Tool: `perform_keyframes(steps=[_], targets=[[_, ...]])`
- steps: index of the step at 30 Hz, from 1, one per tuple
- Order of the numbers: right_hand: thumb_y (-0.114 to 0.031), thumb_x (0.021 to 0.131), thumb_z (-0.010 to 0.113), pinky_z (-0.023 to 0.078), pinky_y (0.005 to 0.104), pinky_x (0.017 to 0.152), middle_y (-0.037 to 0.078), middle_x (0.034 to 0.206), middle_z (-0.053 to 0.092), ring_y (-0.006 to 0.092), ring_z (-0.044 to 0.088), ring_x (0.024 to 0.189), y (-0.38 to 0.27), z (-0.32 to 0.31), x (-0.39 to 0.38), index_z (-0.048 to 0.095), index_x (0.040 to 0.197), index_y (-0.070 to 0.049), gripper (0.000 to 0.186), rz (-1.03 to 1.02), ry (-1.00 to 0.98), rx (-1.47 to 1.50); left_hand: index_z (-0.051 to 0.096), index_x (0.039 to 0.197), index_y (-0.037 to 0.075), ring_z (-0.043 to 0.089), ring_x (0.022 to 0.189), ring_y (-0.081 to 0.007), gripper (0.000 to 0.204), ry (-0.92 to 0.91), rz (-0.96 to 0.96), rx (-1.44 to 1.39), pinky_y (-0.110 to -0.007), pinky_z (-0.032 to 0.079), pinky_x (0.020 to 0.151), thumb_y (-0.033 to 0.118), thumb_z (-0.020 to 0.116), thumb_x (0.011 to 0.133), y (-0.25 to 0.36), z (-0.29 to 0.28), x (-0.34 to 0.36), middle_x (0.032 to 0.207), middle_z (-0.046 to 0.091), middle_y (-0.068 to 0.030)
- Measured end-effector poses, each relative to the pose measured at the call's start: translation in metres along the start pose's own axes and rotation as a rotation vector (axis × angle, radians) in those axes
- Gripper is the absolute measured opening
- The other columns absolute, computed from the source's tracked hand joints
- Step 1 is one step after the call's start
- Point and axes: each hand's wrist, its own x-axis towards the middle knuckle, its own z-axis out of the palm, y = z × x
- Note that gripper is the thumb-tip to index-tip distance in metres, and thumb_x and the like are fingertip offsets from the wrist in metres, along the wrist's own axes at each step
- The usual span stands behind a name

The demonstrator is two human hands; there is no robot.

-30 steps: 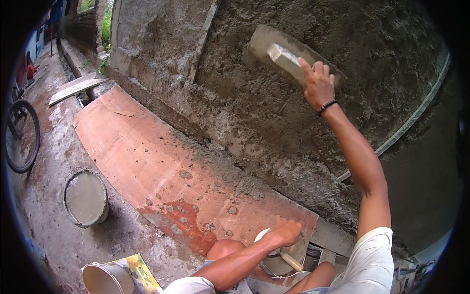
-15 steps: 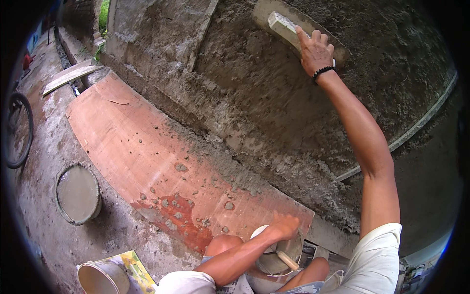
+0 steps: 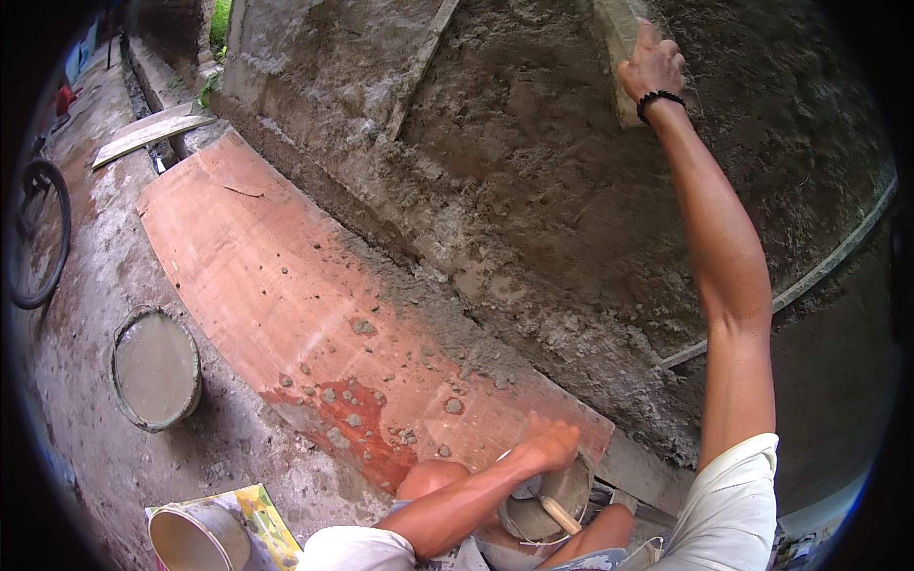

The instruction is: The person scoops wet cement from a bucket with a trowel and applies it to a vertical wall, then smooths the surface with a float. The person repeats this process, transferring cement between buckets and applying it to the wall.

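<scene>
My right hand (image 3: pixel 654 65) is closed around the grip of a long, mortar-stained plastering float (image 3: pixel 617 33), whose flat board lies against the wet grey wall (image 3: pixel 533 162). The float stands nearly upright in the picture, its top end close to the upper edge. Low in the view, my left hand (image 3: pixel 552 444) is curled over the far rim of a bucket (image 3: pixel 574 490) between my knees; its fingertips are hidden. A pale wooden handle (image 3: pixel 560 515) sticks out over that bucket's near side.
A reddish plywood sheet (image 3: pixel 276 276), spattered with mortar lumps, lies along the wall's foot. Left of it stands a bucket of grey slurry (image 3: pixel 155 366). A pale tub (image 3: pixel 195 538) sits at lower left. Thin strips (image 3: pixel 424 67) cross the wall; a wheel (image 3: pixel 43 233) shows far left.
My right hand has moved the float right and up along the wall, turning it from a slant to nearly upright. My left hand stays at the bucket. The view has shifted slightly.
</scene>
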Motion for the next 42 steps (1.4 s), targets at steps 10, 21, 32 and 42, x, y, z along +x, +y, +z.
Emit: perform_keyframes(steps=[10,21,32,42], targets=[[-0.013,0.080,0.067,0.046,0.0529,0.084,0.014,0.113,0.048,0.0347,0.049,0.110,-0.058,0.027,-0.089,0.042,0.137,-0.027,0.064,-0.415,-0.260,-0.145,0.068,0.109,0.004,0.059,0.113,-0.0424,0.028,0.041,0.046,0.051,-0.064,0.030,0.103,0.012,0.055,0.086,0.007,-0.017,-0.018,0.113,0.066,-0.0222],[-0.020,0.084,0.067,0.045,0.0622,0.086,0.024,0.126,0.044,0.0458,0.047,0.116,-0.097,0.050,-0.017,0.032,0.143,-0.025,0.069,-0.112,-0.130,-0.068,0.067,0.111,0.004,0.060,0.113,-0.0387,0.028,-0.060,0.019,-0.005,-0.065,0.029,0.104,0.012,0.052,0.088,-0.010,-0.033,-0.011,0.115,0.066,-0.0205],[-0.005,0.077,0.065,0.048,0.0524,0.081,0.013,0.111,0.049,0.0350,0.050,0.107,-0.115,0.047,-0.090,0.039,0.140,-0.026,0.072,-0.423,-0.247,-0.045,0.063,0.116,0.005,0.060,0.112,-0.0424,0.030,0.039,0.043,0.024,-0.066,0.029,0.104,0.013,0.057,0.087,-0.013,-0.042,-0.020,0.113,0.066,-0.0203],[-0.020,0.081,0.066,0.047,0.0597,0.087,0.023,0.124,0.047,0.0429,0.049,0.115,-0.107,0.059,-0.009,0.036,0.140,-0.022,0.066,-0.085,-0.037,-0.051,0.066,0.109,0.001,0.058,0.114,-0.0441,0.030,0.040,0.035,-0.048,-0.067,0.025,0.107,0.011,0.050,0.086,-0.018,-0.033,-0.013,0.112,0.066,-0.0247]])
